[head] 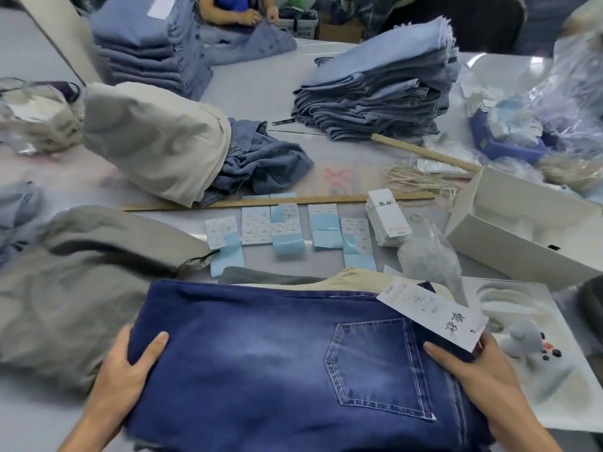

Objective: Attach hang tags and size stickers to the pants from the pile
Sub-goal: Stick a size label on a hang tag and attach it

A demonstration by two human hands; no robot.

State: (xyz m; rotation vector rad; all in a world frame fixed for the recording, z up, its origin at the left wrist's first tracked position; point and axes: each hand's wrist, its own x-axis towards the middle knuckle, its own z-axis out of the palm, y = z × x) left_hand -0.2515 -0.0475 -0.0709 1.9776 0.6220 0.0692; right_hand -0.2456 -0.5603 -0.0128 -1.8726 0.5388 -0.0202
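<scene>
Gripping both side edges of folded dark-blue denim pants (261, 370): left hand (127, 370) clamped on the left edge, thumb on top; right hand (473, 367) clamped on the right edge. Carrying a white printed hang tag (434, 311) already lying at the waistband corner. Lying nearest, over beige and grey garments. Judging best: keeping the fold flat, tag uncreased, moving both sides evenly toward the light-blue size sticker sheets (287, 230).

Dark blue faded jeans (261, 353), white hang tag (430, 313), pale blue sticker sheets (287, 230).
</scene>
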